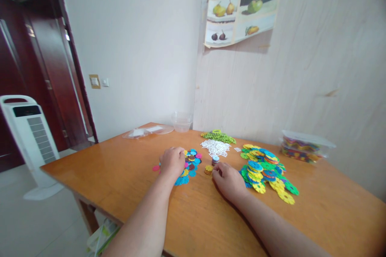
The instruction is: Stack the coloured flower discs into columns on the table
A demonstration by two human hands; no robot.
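My left hand rests on a pile of small notched plastic discs in blue, yellow, pink and brown. Its fingers curl down and in, and the fingertips are hidden behind the hand. Close to a short stack of yellow discs is my right hand, with its fingers curled together. Whatever it pinches, if anything, is too small to make out. Just behind it stands a stack of dark discs with a light blue one on top.
Larger notched discs lie heaped right of my right hand. Behind are white pieces and green pieces. A clear bowl, plastic bags and a clear lidded box line the wooden table's back.
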